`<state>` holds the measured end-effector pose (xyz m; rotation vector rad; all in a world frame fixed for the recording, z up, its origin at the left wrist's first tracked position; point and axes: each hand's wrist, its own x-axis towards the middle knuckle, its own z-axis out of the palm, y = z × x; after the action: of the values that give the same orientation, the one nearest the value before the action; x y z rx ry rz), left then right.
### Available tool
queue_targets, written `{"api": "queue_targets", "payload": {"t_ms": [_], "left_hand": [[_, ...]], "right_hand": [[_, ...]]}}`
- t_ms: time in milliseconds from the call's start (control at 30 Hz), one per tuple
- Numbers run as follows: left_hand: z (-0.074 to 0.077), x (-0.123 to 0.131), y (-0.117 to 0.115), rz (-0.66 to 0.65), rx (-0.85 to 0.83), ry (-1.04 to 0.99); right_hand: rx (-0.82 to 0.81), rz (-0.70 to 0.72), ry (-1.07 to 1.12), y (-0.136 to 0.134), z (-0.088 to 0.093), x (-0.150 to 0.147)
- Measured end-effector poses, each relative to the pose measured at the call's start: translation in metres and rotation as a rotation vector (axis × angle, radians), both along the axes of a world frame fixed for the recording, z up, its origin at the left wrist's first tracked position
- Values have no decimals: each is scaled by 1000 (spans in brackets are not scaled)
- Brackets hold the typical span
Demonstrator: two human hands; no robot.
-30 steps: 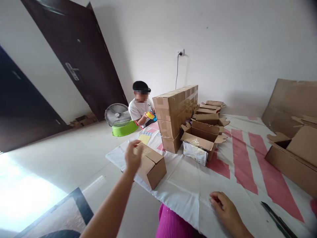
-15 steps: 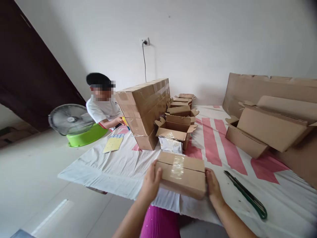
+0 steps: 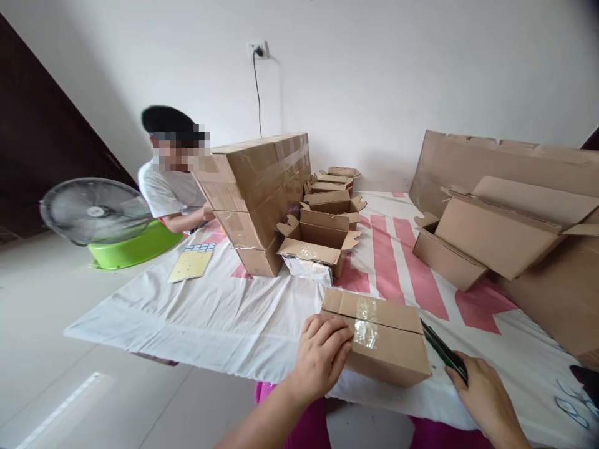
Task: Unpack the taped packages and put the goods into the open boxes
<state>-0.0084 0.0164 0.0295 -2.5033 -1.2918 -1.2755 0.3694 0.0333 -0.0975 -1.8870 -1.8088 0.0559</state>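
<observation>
Your right hand (image 3: 484,388) is wrapped around a dark-green utility knife (image 3: 443,350); well clear of it, your left hand (image 3: 322,349) rests on the left end of a brown cardboard box (image 3: 393,346), its grip unclear; the box, clear tape (image 3: 365,322) across its seam, sits near the edge of the white-and-pink cloth (image 3: 224,312), before open brown cardboard cartons (image 3: 322,219)

L hand (image 3: 324,352) & R hand (image 3: 484,390) bare, forearms (image 3: 264,415) likewise; magenta clothing (image 3: 309,427) on legs, partly vis.

Cutter (image 3: 440,346) partly hid by R hand (image 3: 484,390); fan (image 3: 97,212) blades blurred; cardbd sheet (image 3: 449,163) cut off, R edge.
</observation>
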Motion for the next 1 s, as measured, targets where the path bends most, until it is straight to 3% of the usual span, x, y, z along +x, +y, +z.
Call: {"api": "queue_targets", "payload": {"t_ms": [100, 200, 333, 433, 733, 1000], "left_hand": [[-4, 1, 0, 14, -1, -29], [-6, 1, -1, 25, -10, -37], [-6, 1, -2, 28, -12, -53], [-5, 1, -4, 19, -9, -62], [-4, 0, -3, 5, -13, -49], [-4, -1, -1, 1, -30, -31]], "right_hand": [[75, -86, 166, -1, 25, -8], [180, -72, 341, -4, 74, -25], [206, 398, 224, -5, 140, -53], [129, 662, 48, 2, 168, -77], [248, 803, -253, 14, 182, -102], [200, 793, -298, 12, 190, -80]]}}
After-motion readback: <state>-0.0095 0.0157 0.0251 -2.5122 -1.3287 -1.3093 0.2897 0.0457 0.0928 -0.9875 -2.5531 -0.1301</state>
